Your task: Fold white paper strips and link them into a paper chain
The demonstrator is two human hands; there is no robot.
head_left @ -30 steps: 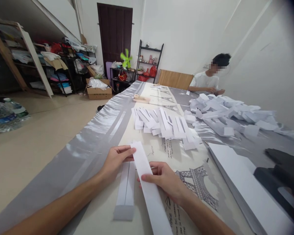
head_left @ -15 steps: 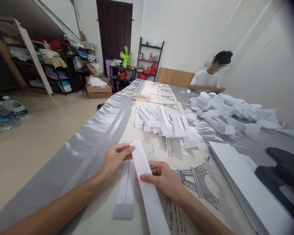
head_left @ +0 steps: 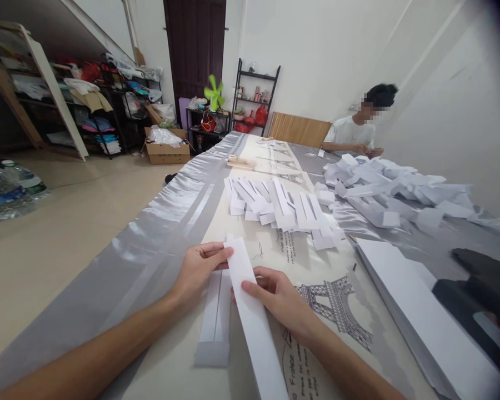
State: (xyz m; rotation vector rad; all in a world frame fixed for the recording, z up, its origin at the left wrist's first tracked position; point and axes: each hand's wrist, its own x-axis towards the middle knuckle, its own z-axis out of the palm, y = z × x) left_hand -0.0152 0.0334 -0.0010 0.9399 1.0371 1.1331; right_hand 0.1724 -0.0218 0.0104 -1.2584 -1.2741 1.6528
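Observation:
A long white paper strip (head_left: pixel 252 322) is held up above the table, running from near the centre down past the bottom edge. My left hand (head_left: pixel 200 270) pinches its far end between thumb and fingers. Lower along the strip's right edge, my right hand (head_left: pixel 281 297) grips it, thumb on top and fingers partly hidden behind. Beneath and to the left lies a folded white paper piece (head_left: pixel 214 328) with a lengthwise seam and a flap at its near end. Its far end is partly hidden by my left hand.
Folded paper pieces (head_left: pixel 279 205) lie in an overlapping row ahead. A heap of loose white paper (head_left: pixel 395 180) covers the table's right side, where a person (head_left: pixel 352 133) sits beyond. A stack of white paper (head_left: pixel 412 300) and a black object (head_left: pixel 475 300) are at right.
Both hands and the strip have shifted very slightly to the right in view, with the same grip. The folded paper piece beneath appears slightly higher in view.

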